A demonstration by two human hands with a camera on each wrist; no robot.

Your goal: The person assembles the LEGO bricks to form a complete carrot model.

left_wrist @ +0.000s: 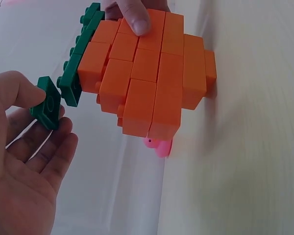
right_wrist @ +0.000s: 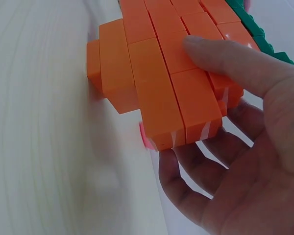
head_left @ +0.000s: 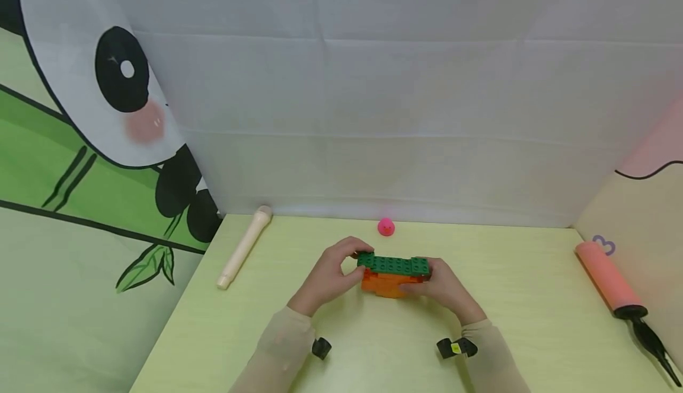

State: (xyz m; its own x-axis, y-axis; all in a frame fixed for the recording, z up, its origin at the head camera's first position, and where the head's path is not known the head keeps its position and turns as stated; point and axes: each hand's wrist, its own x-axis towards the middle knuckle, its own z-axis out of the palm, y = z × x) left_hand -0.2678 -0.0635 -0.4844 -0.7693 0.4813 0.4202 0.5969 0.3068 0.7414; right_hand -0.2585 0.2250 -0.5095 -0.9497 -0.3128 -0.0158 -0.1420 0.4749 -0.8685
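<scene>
An orange block model (head_left: 388, 285) with green bricks (head_left: 395, 265) along its top stands on the table in front of the person. My left hand (left_wrist: 32, 142) pinches a small loose green brick (left_wrist: 48, 103) between thumb and fingers, beside the left end of the green row (left_wrist: 81, 49); a narrow gap separates them. My right hand (head_left: 441, 289) grips the model's right end. In the right wrist view, its thumb (right_wrist: 225, 58) lies across the orange front and its fingers (right_wrist: 201, 166) reach round behind.
Behind the model a small pink toy (head_left: 386, 227) sits near the table's back edge. A pale cream stick (head_left: 245, 248) lies at the left. At the right, a pink cylinder (head_left: 610, 277) with a black nozzle leans by the side panel. A white backdrop (head_left: 373, 96) rises behind.
</scene>
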